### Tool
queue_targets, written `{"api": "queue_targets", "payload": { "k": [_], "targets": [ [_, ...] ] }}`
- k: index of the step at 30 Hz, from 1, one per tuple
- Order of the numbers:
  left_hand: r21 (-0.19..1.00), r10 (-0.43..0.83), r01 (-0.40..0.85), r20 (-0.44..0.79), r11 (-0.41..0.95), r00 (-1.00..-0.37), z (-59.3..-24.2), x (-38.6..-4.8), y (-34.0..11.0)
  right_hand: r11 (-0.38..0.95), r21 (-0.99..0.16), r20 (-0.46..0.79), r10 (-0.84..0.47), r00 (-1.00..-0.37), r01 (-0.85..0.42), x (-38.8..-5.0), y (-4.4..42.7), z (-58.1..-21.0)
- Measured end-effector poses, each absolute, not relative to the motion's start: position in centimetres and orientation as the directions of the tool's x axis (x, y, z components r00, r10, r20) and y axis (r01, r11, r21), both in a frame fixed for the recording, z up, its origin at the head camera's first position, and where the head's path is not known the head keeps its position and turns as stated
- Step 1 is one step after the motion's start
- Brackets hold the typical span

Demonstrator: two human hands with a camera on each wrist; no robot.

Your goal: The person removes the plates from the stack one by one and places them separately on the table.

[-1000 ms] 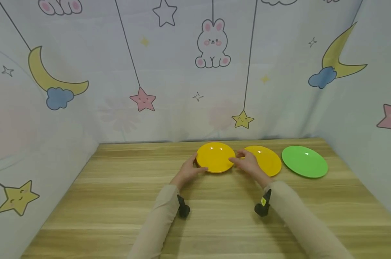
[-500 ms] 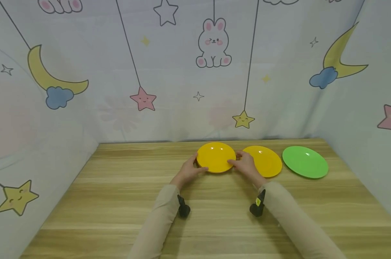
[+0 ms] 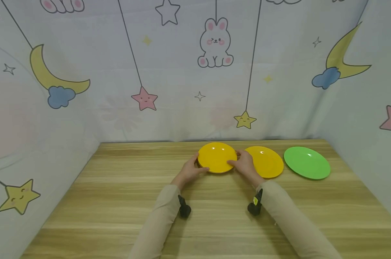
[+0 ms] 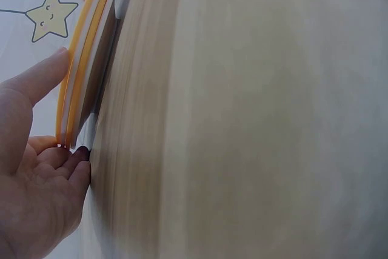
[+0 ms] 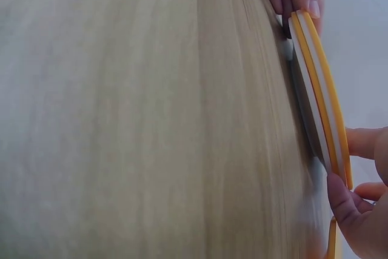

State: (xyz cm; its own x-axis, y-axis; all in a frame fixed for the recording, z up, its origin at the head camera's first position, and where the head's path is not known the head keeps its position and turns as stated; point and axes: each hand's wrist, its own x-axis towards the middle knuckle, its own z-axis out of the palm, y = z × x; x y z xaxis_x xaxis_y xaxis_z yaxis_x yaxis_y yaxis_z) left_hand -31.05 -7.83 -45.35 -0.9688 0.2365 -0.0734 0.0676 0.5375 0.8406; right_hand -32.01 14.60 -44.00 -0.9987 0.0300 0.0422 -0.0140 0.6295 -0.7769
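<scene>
A small stack of plates (image 3: 216,157) lies near the back of the wooden table, its top plate yellow-orange and round. Both wrist views show its edge from the side, with two orange rims and pale layers between and beneath. My left hand (image 3: 188,172) holds the left rim, the thumb at the front and the other fingers around the side. On the right side, my right hand (image 3: 245,165) pinches the rim, thumb in front and fingers behind. Whether the stack touches the table or sits slightly above it, I cannot tell.
Just right of the stack lies another yellow plate (image 3: 267,163), partly behind my right hand. Farther right is a green plate (image 3: 307,162). The wooden table (image 3: 118,194) ends at a patterned cloth wall (image 3: 169,122) behind, with cloth at both sides.
My right wrist has swung a little left, and the right hand's fingers have closed in on the stack's rim. The left hand and the plates have stayed nearly still.
</scene>
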Motion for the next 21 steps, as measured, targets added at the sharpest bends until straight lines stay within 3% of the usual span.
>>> {"api": "queue_targets", "payload": {
  "k": [21],
  "targets": [
    [0.846,0.229,0.064,-0.069,0.529,-0.971,-45.2,-30.9,-7.7,0.621,-0.784,0.006,-0.001,-1.0,-0.005,-32.2,15.0,-43.4]
  ]
}}
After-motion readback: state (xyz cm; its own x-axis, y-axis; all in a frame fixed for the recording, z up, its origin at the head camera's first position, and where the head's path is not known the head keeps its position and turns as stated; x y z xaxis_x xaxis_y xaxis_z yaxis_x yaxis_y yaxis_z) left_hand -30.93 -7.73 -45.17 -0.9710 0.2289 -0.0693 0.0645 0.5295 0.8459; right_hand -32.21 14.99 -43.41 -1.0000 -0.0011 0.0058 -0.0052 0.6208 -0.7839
